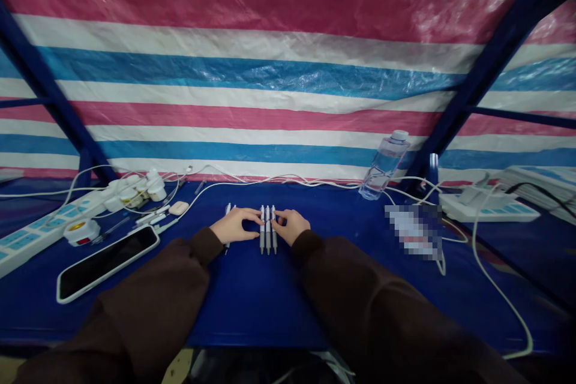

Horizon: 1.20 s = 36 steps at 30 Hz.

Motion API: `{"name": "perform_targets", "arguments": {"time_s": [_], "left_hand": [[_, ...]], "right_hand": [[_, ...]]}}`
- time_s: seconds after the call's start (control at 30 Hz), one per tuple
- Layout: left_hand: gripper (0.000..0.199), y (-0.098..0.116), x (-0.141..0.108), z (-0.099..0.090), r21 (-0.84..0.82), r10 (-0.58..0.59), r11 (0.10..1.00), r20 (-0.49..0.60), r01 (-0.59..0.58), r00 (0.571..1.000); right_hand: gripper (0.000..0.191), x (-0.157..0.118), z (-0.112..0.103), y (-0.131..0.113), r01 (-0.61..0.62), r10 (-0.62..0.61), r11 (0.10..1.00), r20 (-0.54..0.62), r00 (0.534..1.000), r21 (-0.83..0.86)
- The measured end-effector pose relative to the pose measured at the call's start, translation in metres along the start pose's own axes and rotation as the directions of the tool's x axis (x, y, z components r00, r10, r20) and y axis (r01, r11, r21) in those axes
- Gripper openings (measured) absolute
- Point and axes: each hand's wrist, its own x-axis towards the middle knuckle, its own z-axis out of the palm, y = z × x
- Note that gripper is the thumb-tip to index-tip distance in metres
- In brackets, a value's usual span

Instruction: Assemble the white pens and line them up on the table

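Three grey-and-white retractable pens [267, 229] lie side by side, pointing away from me, on the blue-covered table [243, 294]. My left hand [236, 225] rests flat to their left, its fingertips on the leftmost pen. A fourth pen [227, 211] lies partly hidden beneath that hand. From the right, my right hand [291, 225] reaches in with its fingertips against the rightmost pen. Neither hand is closed around a pen. Dark brown sleeves cover both my forearms.
Left of my hands are a black smartphone [107, 263], a white earbud case [179, 208], a power strip [49, 219] with plugs, and a small round tin [81, 231]. A water bottle [384, 165], a pixelated item [414, 231], another power strip [488, 207], and white cables lie farther right and behind.
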Motion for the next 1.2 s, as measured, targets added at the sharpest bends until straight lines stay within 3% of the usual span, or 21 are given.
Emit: {"name": "perform_targets", "arguments": {"time_s": [0.43, 0.97, 1.07, 1.2], "left_hand": [[0.029, 0.0, -0.001, 0.001, 0.015, 0.006, 1.0, -0.016, -0.006, 1.0], [0.03, 0.0, 0.0, 0.0, 0.036, 0.006, 0.999, 0.005, -0.007, 1.0], [0.033, -0.001, 0.001, -0.001, 0.039, 0.004, 0.999, -0.021, -0.003, 1.0], [0.035, 0.0, 0.001, -0.005, 0.097, -0.064, 0.993, -0.07, 0.07, 0.995]], "right_hand": [[0.037, -0.003, -0.002, -0.002, -0.066, 0.064, 0.994, 0.035, 0.997, 0.081], [0.035, -0.004, -0.002, -0.003, -0.054, 0.052, 0.997, 0.04, 0.998, 0.058], [0.039, 0.003, -0.01, -0.003, -0.057, 0.057, 0.998, -0.014, 0.998, -0.032], [0.04, 0.024, -0.039, 0.013, -0.143, 0.075, 0.926, -0.201, 0.977, -0.348]]}}
